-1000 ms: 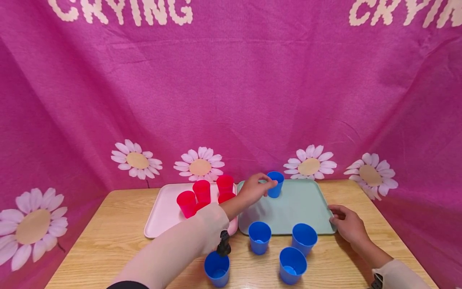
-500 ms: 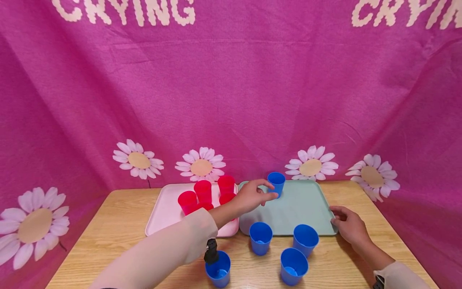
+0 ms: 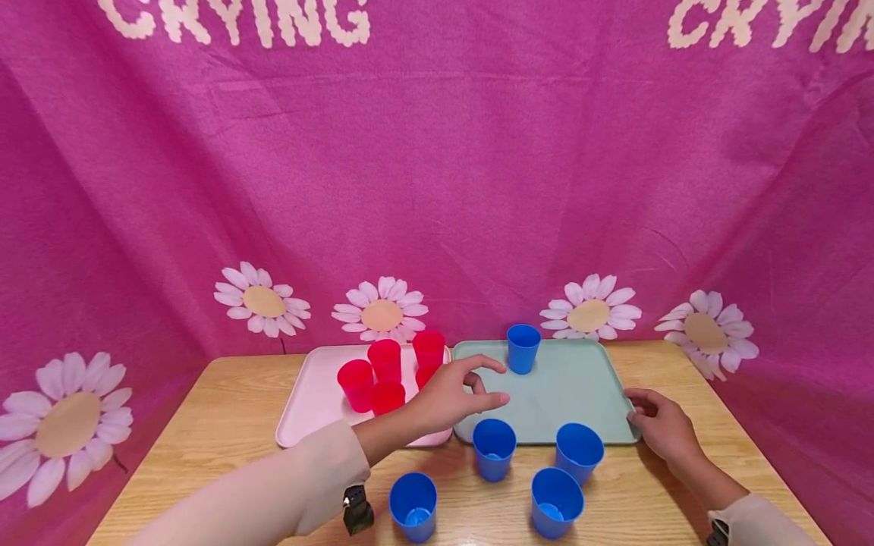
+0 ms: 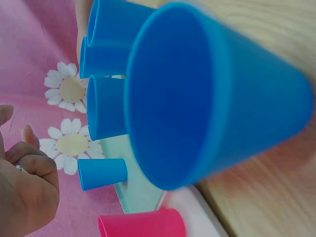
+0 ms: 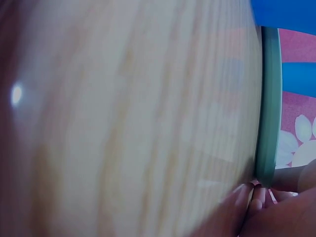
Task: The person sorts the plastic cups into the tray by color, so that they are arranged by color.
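Blue cup (image 3: 523,348) stands upright near the far left corner of the green tray (image 3: 580,394), well clear of either hand; the left wrist view shows the same blue cup (image 4: 102,174) on the tray's pale green surface. Left hand (image 3: 451,393) hovers above the seam where the green tray meets the pink tray (image 3: 307,402), fingers loosely spread and holding nothing, with the thumb and forefinger apart and pointing toward the cup. Right hand (image 3: 661,426) rests at the near right corner of the green tray, its fingers curled against the rim; the right wrist view shows fingertips (image 5: 252,197) pressed to the tray's edge (image 5: 266,108), so the hand grips that tray.

Four more blue cups stand on the wooden table (image 3: 218,455) in front of the trays: one (image 3: 493,448) just beside the near edge of the green tray, one (image 3: 579,452) to its right touching that near edge in the head view, one (image 3: 556,501) nearer the table's front edge, and one (image 3: 413,506) near the left sleeve (image 3: 273,500). Red cups (image 3: 385,373) cluster at the far right part of the pink tray, partly hidden behind the left hand. A pink cloth backdrop (image 3: 437,189) printed with daisies hangs behind the table.
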`<control>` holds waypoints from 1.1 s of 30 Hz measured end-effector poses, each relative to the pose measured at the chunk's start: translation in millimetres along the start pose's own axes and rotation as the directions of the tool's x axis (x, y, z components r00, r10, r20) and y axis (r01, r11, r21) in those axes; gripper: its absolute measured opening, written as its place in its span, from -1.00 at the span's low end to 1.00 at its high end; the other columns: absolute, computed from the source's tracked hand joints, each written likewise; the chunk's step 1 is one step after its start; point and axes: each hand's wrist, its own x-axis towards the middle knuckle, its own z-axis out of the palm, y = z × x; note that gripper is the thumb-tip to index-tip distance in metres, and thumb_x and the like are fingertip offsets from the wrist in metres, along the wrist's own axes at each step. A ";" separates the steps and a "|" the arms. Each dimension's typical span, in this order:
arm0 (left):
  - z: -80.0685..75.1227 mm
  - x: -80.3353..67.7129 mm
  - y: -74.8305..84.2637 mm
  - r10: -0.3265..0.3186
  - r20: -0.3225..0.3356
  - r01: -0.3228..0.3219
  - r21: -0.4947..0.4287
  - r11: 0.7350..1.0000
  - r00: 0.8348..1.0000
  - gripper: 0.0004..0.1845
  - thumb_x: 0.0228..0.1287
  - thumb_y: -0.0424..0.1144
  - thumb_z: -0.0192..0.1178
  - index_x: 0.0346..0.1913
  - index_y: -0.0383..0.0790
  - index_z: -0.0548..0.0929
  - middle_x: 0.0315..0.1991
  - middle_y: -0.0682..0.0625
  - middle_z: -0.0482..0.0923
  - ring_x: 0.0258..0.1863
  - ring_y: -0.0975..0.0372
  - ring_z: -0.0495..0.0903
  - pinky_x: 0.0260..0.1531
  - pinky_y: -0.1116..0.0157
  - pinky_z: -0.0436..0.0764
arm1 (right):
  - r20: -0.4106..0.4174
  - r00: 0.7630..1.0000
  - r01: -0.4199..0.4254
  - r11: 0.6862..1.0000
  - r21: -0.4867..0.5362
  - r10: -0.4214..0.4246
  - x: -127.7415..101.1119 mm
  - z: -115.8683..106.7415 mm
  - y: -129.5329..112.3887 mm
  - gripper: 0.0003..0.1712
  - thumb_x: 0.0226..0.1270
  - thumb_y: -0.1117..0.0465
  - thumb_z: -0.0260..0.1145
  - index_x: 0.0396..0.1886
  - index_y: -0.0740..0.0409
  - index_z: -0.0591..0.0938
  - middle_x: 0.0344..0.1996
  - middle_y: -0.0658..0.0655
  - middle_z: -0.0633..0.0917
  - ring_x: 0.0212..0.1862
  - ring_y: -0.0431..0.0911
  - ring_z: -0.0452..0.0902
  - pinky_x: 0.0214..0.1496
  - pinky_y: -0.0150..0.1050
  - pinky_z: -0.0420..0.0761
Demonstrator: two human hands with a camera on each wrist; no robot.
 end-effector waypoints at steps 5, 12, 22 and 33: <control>-7.2 -20.9 -2.6 0.022 -0.013 -0.021 0.040 0.999 1.000 -0.50 0.27 0.00 0.44 0.26 0.07 0.62 -0.39 0.08 0.62 -0.35 0.22 0.61 -0.48 0.32 0.55 | 0.001 1.000 0.007 1.000 -0.007 -0.007 -0.7 -0.4 -0.8 -0.48 0.49 0.39 0.17 0.39 0.43 0.43 0.29 0.52 0.48 0.16 0.26 0.45 -0.05 -0.41 0.53; -15.2 -42.2 -10.8 0.011 -0.043 -0.012 -0.019 1.000 0.999 -0.50 0.26 -0.02 0.45 0.25 0.08 0.63 -0.25 0.13 0.68 -0.22 0.20 0.64 -0.44 0.30 0.65 | 0.005 1.000 0.009 1.000 -0.002 -0.009 0.0 -1.3 -0.7 -0.48 0.49 0.40 0.16 0.40 0.43 0.42 0.29 0.52 0.47 0.17 0.28 0.44 -0.10 -0.49 0.51; -27.1 -71.2 -24.9 -0.045 -0.058 0.046 0.014 0.999 0.997 -0.50 0.21 0.03 0.49 0.22 0.17 0.67 0.03 0.26 0.71 0.05 0.20 0.60 -0.24 0.29 0.65 | 0.006 1.000 0.003 1.000 0.015 -0.003 0.0 -1.1 -1.0 -0.47 0.49 0.40 0.17 0.41 0.43 0.41 0.28 0.51 0.47 0.14 0.25 0.42 -0.22 -0.64 0.40; -34.9 -106.4 -45.3 -0.115 -0.025 0.113 -0.068 0.991 0.993 -0.44 0.14 0.04 0.53 0.24 0.19 0.68 0.20 0.08 0.65 -0.72 0.27 0.24 -0.66 0.43 0.31 | 0.009 1.000 -0.008 1.000 0.023 0.008 -0.6 0.2 -1.1 -0.47 0.50 0.40 0.15 0.42 0.41 0.41 0.28 0.49 0.47 0.13 0.24 0.41 -0.19 -0.59 0.45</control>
